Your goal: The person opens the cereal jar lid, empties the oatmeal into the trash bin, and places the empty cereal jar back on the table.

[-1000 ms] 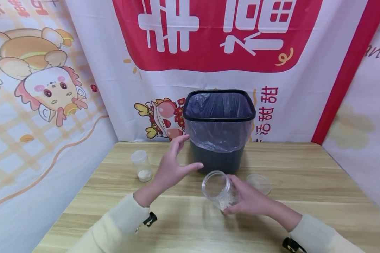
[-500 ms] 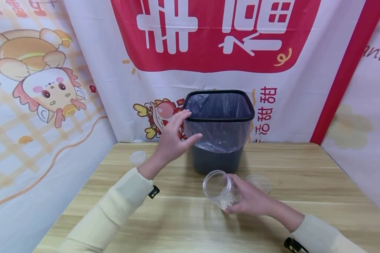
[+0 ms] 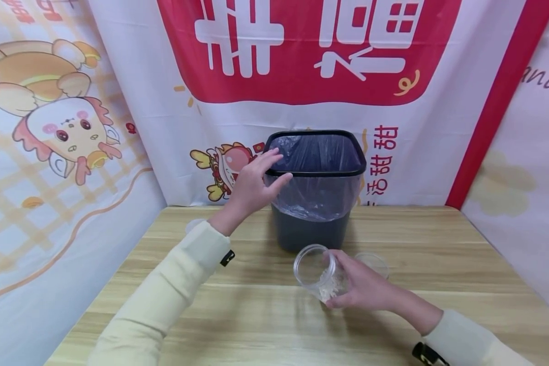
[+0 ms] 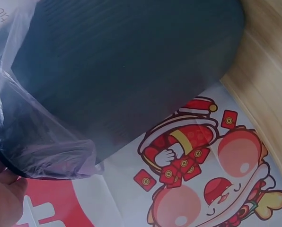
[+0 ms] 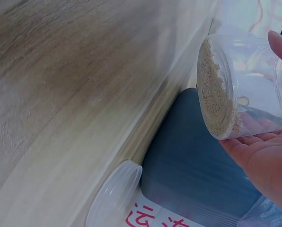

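Note:
My left hand (image 3: 251,187) reaches to the near left corner of the dark bin (image 3: 311,234). Its fingers extend over the black rim (image 3: 317,174), with the thumb apart from them on the outer side; in the left wrist view the fingertips (image 4: 4,177) lie right at the rim. My right hand (image 3: 365,285) grips a clear plastic jar (image 3: 307,274), which is lidless and tilted, its mouth facing left and up. Pale grains (image 5: 214,94) lie in the bottom of the jar.
A clear plastic lining bag (image 3: 317,198) folds over the bin's rim. Right of the bin, a clear round lid (image 3: 374,263) lies on the wooden table (image 3: 421,244). A small clear container (image 3: 192,224) at the left is mostly hidden behind my left sleeve. A printed cloth (image 3: 187,117) hangs behind.
My left hand has moved up and right to the bin's rim, its sleeve now covering most of the small container. My right hand holds the jar almost unmoved.

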A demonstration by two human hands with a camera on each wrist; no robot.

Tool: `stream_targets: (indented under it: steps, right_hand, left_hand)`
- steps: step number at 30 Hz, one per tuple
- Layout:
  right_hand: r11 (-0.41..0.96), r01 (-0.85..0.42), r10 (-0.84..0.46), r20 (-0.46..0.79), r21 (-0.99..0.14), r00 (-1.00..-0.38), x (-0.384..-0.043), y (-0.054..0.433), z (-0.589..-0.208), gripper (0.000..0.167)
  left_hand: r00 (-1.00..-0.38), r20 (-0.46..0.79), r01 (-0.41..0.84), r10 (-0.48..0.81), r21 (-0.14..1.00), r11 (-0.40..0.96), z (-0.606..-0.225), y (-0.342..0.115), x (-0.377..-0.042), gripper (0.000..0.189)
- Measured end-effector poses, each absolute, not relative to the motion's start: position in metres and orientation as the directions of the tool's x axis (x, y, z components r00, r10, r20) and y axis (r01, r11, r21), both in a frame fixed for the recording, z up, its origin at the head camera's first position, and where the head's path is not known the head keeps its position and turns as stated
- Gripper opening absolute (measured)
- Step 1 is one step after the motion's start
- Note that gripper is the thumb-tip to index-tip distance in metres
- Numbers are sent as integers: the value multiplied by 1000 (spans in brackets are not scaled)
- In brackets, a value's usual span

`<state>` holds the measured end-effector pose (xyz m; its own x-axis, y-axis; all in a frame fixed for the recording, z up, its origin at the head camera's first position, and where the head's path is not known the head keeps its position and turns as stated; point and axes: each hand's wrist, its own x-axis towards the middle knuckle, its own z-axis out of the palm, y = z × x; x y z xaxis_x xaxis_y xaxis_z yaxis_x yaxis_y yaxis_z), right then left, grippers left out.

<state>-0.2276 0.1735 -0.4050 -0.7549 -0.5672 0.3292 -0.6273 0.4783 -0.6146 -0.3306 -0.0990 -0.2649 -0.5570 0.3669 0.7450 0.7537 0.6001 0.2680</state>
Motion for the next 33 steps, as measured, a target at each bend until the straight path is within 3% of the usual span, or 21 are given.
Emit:
stream_targets:
  steps: [8,24,33]
  right_hand:
    - [516,-616,-554,316,-596,-770,-225,178,-393,89]
    - [521,-623,-532,348,-584,-772,-222,196,-353,88]
    - [553,-639,-501,399,-535,-768,-216,209,-316,89]
  left_hand:
    - [-575,721,743,387,262,616,-265,-100,-337,45]
    - [-532,736,717,420,127,686,-263,-101,-342,36]
    - [-530,736,713,421,118,691,-267,-100,-342,37]
